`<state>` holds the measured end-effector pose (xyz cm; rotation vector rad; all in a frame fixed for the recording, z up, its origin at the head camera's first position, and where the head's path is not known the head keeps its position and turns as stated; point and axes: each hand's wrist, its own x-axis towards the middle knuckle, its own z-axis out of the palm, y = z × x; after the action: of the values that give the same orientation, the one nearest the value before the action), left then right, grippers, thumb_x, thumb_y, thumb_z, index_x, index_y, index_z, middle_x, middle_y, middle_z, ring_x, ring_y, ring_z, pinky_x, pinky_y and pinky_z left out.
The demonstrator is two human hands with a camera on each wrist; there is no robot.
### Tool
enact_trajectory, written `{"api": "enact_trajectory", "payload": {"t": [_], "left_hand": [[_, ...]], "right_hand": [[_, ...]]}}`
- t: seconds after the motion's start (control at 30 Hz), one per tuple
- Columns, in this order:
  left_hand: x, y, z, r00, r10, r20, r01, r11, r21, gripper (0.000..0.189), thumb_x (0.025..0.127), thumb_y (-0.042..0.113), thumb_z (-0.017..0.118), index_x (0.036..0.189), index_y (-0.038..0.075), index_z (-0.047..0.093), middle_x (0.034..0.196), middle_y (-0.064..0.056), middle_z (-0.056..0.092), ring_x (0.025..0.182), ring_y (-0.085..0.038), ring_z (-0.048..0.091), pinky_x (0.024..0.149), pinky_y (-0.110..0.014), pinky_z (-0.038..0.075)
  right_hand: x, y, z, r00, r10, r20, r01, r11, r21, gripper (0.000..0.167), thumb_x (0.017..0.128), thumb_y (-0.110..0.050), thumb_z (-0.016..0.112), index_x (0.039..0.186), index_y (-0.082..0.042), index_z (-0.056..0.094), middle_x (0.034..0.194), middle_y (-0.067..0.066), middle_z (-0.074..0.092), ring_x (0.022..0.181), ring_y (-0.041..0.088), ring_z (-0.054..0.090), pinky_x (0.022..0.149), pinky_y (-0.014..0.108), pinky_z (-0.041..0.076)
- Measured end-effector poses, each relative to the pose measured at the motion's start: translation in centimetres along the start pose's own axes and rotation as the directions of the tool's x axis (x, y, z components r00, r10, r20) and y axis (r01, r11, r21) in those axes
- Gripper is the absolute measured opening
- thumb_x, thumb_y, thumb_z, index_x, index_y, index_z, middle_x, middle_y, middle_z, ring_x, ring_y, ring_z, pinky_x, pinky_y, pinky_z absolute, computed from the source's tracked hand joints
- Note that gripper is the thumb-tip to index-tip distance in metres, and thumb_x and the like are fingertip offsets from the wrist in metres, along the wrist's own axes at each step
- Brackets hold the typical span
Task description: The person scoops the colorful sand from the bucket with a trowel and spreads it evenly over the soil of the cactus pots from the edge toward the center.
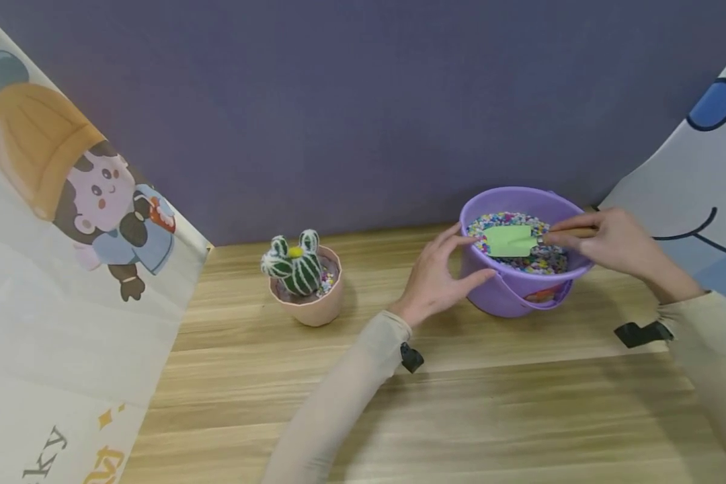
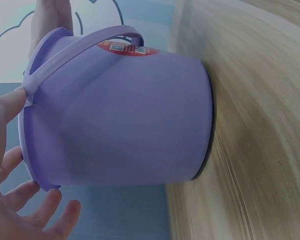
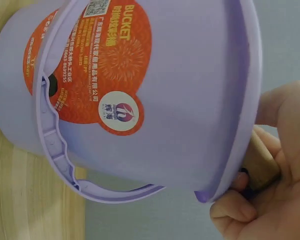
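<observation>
At three o'clock on the rim of a round purple plastic bucket [image 1: 499,296], the right hand [image 1: 617,243] clasps a green-bladed, wooden-handled trowel [image 1: 509,242] over small multicoloured granules [image 1: 541,263], near the blade, seemingly for control. At eight o'clock, the left hand [image 1: 437,274], fingers apart, touches the rim, likely steadying it.
</observation>
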<state>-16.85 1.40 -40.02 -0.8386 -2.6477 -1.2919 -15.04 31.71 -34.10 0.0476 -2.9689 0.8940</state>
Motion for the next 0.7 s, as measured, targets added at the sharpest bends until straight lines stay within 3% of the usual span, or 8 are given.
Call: {"api": "enact_trajectory", "payload": {"t": [0.07, 0.17, 0.23, 0.3, 0.37, 0.47, 0.6, 0.7], "left_hand": [[0.0, 0.0, 0.0, 1.000, 0.004, -0.006, -0.004, 1.000, -0.003, 0.063, 0.091, 0.057, 0.080, 0.145, 0.028, 0.064, 0.173, 0.008, 0.036, 0.158, -0.023, 0.040, 0.128, -0.054, 0.036], [-0.1, -0.1, 0.0, 1.000, 0.010, -0.010, -0.010, 1.000, -0.002, 0.063, 0.091, 0.057, 0.079, 0.145, 0.028, 0.064, 0.173, 0.009, 0.036, 0.158, -0.022, 0.040, 0.128, -0.053, 0.035], [-0.1, -0.1, -0.1, 1.000, 0.012, -0.009, -0.012, 1.000, -0.001, 0.063, 0.091, 0.057, 0.079, 0.144, 0.028, 0.064, 0.173, 0.009, 0.037, 0.158, -0.022, 0.040, 0.129, -0.053, 0.035], [-0.1, 0.0, -0.1, 1.000, 0.011, -0.009, -0.011, 1.000, 0.006, 0.063, 0.091, 0.058, 0.079, 0.144, 0.027, 0.064, 0.173, 0.009, 0.036, 0.158, -0.022, 0.040, 0.129, -0.052, 0.036], [-0.1, 0.0, 0.0, 1.000, 0.010, -0.008, -0.010, 1.000, 0.011, 0.063, 0.091, 0.057, 0.079, 0.144, 0.027, 0.064, 0.173, 0.008, 0.037, 0.157, -0.023, 0.041, 0.128, -0.052, 0.036], [-0.1, -0.1, 0.1, 1.000, 0.009, -0.010, -0.009, 1.000, 0.013, 0.063, 0.091, 0.056, 0.080, 0.144, 0.026, 0.064, 0.173, 0.008, 0.037, 0.157, -0.024, 0.041, 0.128, -0.053, 0.037], [-0.1, -0.2, 0.2, 1.000, 0.015, -0.018, -0.015, 1.000, 0.015, 0.064, 0.090, 0.056, 0.080, 0.144, 0.025, 0.064, 0.173, 0.007, 0.038, 0.156, -0.025, 0.042, 0.127, -0.052, 0.038], [-0.1, -0.2, 0.1, 1.000, 0.016, -0.020, -0.015, 1.000, 0.015, 0.064, 0.090, 0.056, 0.080, 0.144, 0.025, 0.064, 0.173, 0.007, 0.037, 0.156, -0.025, 0.042, 0.127, -0.052, 0.038]], "right_hand": [[0.0, 0.2, -0.2, 1.000, 0.022, 0.018, -0.023, 0.999, 0.027, 0.048, 0.098, -0.050, 0.075, 0.123, -0.010, 0.081, 0.118, 0.006, 0.081, 0.099, 0.006, 0.067, 0.074, 0.019, 0.043], [-0.1, 0.6, -0.6, 0.997, 0.055, 0.045, -0.059, 0.995, 0.079, 0.055, 0.097, -0.053, 0.075, 0.129, -0.009, 0.078, 0.109, -0.020, 0.079, 0.134, 0.031, 0.062, 0.100, 0.031, 0.049], [-0.2, 0.8, -0.8, 0.996, 0.073, 0.047, -0.077, 0.993, 0.090, 0.059, 0.097, -0.056, 0.074, 0.132, -0.009, 0.076, 0.099, -0.036, 0.071, 0.142, 0.040, 0.054, 0.108, 0.045, 0.046], [-0.3, 1.1, -1.0, 0.996, 0.073, 0.051, -0.078, 0.991, 0.109, 0.062, 0.097, -0.056, 0.073, 0.135, -0.006, 0.073, 0.094, -0.042, 0.067, 0.145, 0.048, 0.048, 0.113, 0.062, 0.042], [-0.5, 1.4, -1.2, 0.996, 0.082, 0.046, -0.087, 0.989, 0.116, 0.063, 0.098, -0.057, 0.072, 0.136, -0.007, 0.073, 0.095, -0.044, 0.062, 0.144, 0.050, 0.047, 0.113, 0.068, 0.039], [-0.7, 1.8, -1.4, 0.993, 0.111, 0.040, -0.116, 0.984, 0.133, 0.062, 0.097, -0.060, 0.071, 0.135, -0.012, 0.074, 0.097, -0.045, 0.060, 0.140, 0.030, 0.054, 0.110, 0.065, 0.042], [-1.1, 2.2, -1.5, 0.990, 0.142, 0.011, -0.142, 0.979, 0.146, 0.056, 0.095, -0.062, 0.072, 0.130, -0.019, 0.078, 0.095, -0.046, 0.061, 0.109, -0.009, 0.050, 0.102, 0.049, 0.044], [-1.4, 2.2, -1.7, 0.989, 0.149, 0.006, -0.148, 0.976, 0.162, 0.050, 0.096, -0.058, 0.073, 0.127, -0.019, 0.080, 0.094, -0.046, 0.061, 0.101, -0.018, 0.043, 0.102, 0.052, 0.045]]}}
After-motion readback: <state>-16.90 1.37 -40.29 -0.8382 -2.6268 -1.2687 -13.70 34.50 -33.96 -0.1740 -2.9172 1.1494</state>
